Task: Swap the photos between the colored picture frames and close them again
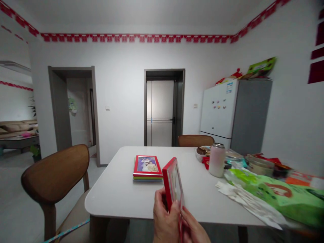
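A red picture frame (169, 180) is held upright near the table's front edge, its face turned edge-on to me and to the right. My left hand (164, 217) grips it low on its left side, thumb against the front. From the right, my right hand (193, 227) is closed on the lower edge, where a thin red strip shows between the hands; I cannot tell if that strip is part of the frame. Farther back on the table lies a stack of picture frames (147, 165); the top one is red and shows a photo of people in white clothes.
On the white table (121, 199), the right side carries a pink-white tumbler (217, 160), a green package (273, 192), white gloves or cloth (249, 199) and several containers. Wooden chairs stand at the left (58, 172) and the far side (196, 140). Behind is a fridge (219, 111).
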Tool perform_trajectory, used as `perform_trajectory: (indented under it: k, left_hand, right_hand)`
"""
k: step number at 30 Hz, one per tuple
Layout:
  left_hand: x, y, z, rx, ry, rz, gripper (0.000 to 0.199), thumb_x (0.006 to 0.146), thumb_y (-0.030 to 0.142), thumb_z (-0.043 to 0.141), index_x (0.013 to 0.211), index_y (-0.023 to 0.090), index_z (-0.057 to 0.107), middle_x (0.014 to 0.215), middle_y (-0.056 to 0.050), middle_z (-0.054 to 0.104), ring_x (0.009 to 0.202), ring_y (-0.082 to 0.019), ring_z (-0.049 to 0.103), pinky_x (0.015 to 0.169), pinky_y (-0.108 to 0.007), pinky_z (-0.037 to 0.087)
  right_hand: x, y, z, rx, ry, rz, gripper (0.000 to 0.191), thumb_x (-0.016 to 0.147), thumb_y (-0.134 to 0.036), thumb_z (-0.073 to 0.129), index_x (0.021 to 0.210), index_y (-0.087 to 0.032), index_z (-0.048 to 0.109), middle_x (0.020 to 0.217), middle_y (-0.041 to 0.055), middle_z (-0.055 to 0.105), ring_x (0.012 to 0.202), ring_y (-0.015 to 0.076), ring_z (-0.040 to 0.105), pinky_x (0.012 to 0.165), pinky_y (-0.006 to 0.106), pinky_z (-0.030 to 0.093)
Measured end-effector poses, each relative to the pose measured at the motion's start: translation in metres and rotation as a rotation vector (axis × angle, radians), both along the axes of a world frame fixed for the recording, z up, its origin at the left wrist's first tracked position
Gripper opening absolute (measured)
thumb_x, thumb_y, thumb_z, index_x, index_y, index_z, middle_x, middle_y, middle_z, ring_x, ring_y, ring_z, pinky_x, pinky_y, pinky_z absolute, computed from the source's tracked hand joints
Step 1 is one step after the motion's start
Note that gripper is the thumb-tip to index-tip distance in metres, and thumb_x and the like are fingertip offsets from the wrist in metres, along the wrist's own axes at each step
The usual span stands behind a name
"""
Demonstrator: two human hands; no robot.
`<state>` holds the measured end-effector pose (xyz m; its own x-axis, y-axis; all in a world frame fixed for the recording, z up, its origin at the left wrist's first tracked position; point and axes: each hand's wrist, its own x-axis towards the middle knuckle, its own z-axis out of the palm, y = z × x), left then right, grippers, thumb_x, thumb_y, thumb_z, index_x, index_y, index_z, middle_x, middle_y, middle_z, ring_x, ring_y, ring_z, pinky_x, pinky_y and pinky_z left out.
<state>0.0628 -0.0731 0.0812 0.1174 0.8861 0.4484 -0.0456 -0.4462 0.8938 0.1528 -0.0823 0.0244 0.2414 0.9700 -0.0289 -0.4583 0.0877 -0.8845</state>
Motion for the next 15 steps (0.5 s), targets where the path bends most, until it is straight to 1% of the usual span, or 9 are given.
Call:
perform_trajectory:
  k: [2,3,5,7,9,11,13,15]
  left_hand:
    - [0.01,0.012,0.003,-0.056,-0.177,-0.086,0.042,0.071,0.029,0.049,0.108,0.019,0.032,0.1,-0.007,0.058,0.09,-0.018,0.056,0.078,-0.028,0.044]
    - [0.014,0.019,0.003,-0.1,-0.219,-0.132,0.049,0.071,0.028,0.051,0.113,0.018,0.028,0.103,-0.008,0.057,0.091,-0.018,0.056,0.078,-0.028,0.045]
    - [0.02,0.035,-0.001,-0.208,-0.181,-0.195,0.053,0.071,0.023,0.052,0.117,0.016,0.026,0.107,-0.01,0.056,0.093,-0.018,0.056,0.077,-0.027,0.045]
    - [0.028,0.049,-0.014,-0.28,-0.055,-0.218,0.049,0.068,0.017,0.056,0.113,0.013,0.035,0.107,-0.012,0.056,0.094,-0.019,0.056,0.075,-0.025,0.046]
    - [0.04,0.059,-0.032,-0.308,0.043,-0.219,0.045,0.064,0.01,0.058,0.106,0.01,0.043,0.103,-0.012,0.059,0.092,-0.019,0.057,0.073,-0.024,0.046]
    - [0.052,0.067,-0.048,-0.315,0.124,-0.203,0.042,0.061,0.004,0.057,0.102,0.009,0.048,0.099,-0.01,0.061,0.087,-0.018,0.059,0.071,-0.022,0.046]
    - [0.062,0.072,-0.059,-0.301,0.212,-0.165,0.043,0.06,0.003,0.056,0.101,0.011,0.05,0.098,-0.007,0.062,0.086,-0.017,0.058,0.072,-0.021,0.045]
    - [0.068,0.076,-0.064,-0.275,0.297,-0.124,0.044,0.059,0.004,0.058,0.1,0.014,0.052,0.098,-0.004,0.062,0.087,-0.016,0.057,0.076,-0.021,0.042]
  right_hand:
    - [0.027,0.002,0.011,0.014,0.01,-0.084,0.06,0.058,-0.043,0.06,0.112,-0.022,0.045,0.079,0.0023,0.068,0.069,0.0219,0.063,0.059,0.033,0.049]
    - [0.046,0.004,0.017,-0.021,-0.016,-0.106,0.061,0.059,-0.041,0.06,0.115,-0.023,0.043,0.076,0.0017,0.068,0.066,0.0218,0.063,0.058,0.033,0.049]
    - [0.089,0.012,0.026,-0.135,-0.142,-0.126,0.059,0.061,-0.036,0.057,0.115,-0.019,0.043,0.067,0.0024,0.068,0.058,0.0219,0.063,0.055,0.034,0.049]
    - [0.129,0.024,0.03,-0.208,-0.382,-0.135,0.05,0.064,-0.033,0.051,0.111,-0.016,0.048,0.067,0.0037,0.068,0.058,0.0212,0.063,0.056,0.032,0.049]
    - [0.159,0.04,0.03,-0.244,-0.77,-0.122,0.039,0.067,-0.03,0.045,0.101,-0.015,0.057,0.071,0.0041,0.069,0.063,0.0191,0.063,0.058,0.028,0.048]
    - [0.177,0.057,0.025,-0.266,-1.044,-0.104,0.031,0.066,-0.026,0.044,0.087,-0.014,0.064,0.072,0.0043,0.069,0.067,0.0179,0.063,0.058,0.024,0.046]
    - [0.186,0.071,0.018,-0.289,-1.165,-0.1,0.027,0.064,-0.023,0.045,0.078,-0.013,0.066,0.071,0.0047,0.069,0.067,0.0177,0.063,0.057,0.022,0.045]
    - [0.191,0.082,0.012,-0.307,-1.24,-0.113,0.026,0.065,-0.023,0.045,0.076,-0.014,0.067,0.071,0.0047,0.069,0.067,0.0176,0.062,0.057,0.022,0.043]
